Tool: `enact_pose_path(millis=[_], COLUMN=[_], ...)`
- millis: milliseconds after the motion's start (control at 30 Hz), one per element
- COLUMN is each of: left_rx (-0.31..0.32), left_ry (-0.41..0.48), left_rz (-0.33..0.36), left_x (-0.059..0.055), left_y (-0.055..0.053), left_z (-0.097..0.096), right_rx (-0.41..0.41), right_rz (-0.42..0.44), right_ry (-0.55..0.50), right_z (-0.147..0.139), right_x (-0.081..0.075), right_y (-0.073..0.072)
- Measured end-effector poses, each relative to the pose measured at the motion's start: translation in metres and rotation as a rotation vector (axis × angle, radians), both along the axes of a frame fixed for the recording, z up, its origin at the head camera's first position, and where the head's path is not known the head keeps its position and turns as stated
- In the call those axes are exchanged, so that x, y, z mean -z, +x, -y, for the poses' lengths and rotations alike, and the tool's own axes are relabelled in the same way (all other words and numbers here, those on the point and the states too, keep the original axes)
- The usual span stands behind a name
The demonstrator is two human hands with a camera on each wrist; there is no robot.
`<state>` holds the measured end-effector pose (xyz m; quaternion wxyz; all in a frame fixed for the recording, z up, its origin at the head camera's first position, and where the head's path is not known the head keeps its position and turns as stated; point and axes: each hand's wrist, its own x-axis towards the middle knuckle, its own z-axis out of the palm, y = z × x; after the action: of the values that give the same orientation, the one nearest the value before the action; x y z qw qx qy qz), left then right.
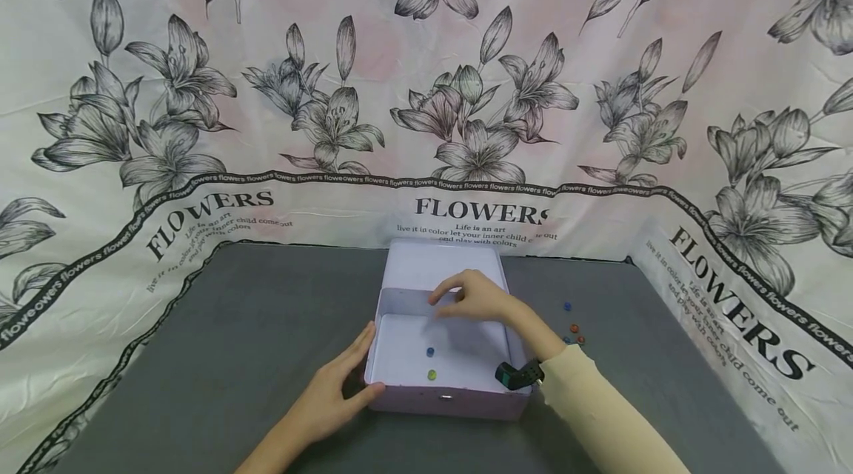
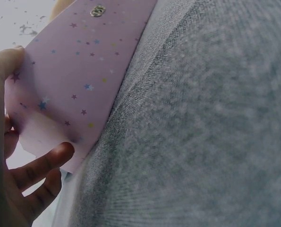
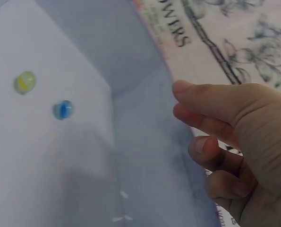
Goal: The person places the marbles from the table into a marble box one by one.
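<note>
A box (image 1: 406, 400) with a pale inside and a pink, star-printed outside stands with its lid (image 1: 443, 259) tipped back. Two glass marbles lie on its floor, one blue (image 1: 429, 352) and one yellow-green (image 1: 432, 375). My left hand (image 1: 326, 392) touches the box's front left corner, thumb by the front wall and fingers along the left side. Over the back of the box hovers my right hand (image 1: 476, 296), its fingers loosely bent. In the right wrist view, nothing shows between those fingertips.
Several more marbles, among them a blue one (image 1: 567, 306) and an orange-red one (image 1: 574, 328), lie right of the box on the grey cloth (image 1: 266, 326). A metal clasp (image 1: 446, 397) sits on the front wall. Flower-printed fabric (image 1: 320, 215) hangs behind the table.
</note>
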<state>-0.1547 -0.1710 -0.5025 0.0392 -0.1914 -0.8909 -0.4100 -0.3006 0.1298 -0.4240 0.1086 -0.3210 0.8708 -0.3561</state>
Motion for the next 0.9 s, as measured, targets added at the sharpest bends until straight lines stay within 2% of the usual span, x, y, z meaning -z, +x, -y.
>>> enact_pose_path(millis=[167,400,600,800,900], left_rx=[-0.005,0.000,0.005,-0.001,-0.003], left_ry=[0.002,0.001,0.003,0.001,0.003], left_rz=[-0.028,-0.047,-0.075,-0.069,-0.057], left_x=[0.003,0.005,0.006,0.005,0.004], left_y=[-0.001,-0.001,0.000,-0.001,-0.001], left_z=[0.000,0.001,0.001,0.000,0.000], right_rx=[0.131,0.350,0.447,0.533,0.547], right_rz=[-0.045,-0.089,-0.126,-0.048,-0.051], right_ry=[-0.101,-0.240,-0.238,-0.246,-0.261], right_z=[-0.025,-0.060,-0.099,-0.142,-0.160], right_x=[-0.008,-0.014,-0.006,0.004,0.010], right_y=[0.004,0.023,0.038,0.053,0.059])
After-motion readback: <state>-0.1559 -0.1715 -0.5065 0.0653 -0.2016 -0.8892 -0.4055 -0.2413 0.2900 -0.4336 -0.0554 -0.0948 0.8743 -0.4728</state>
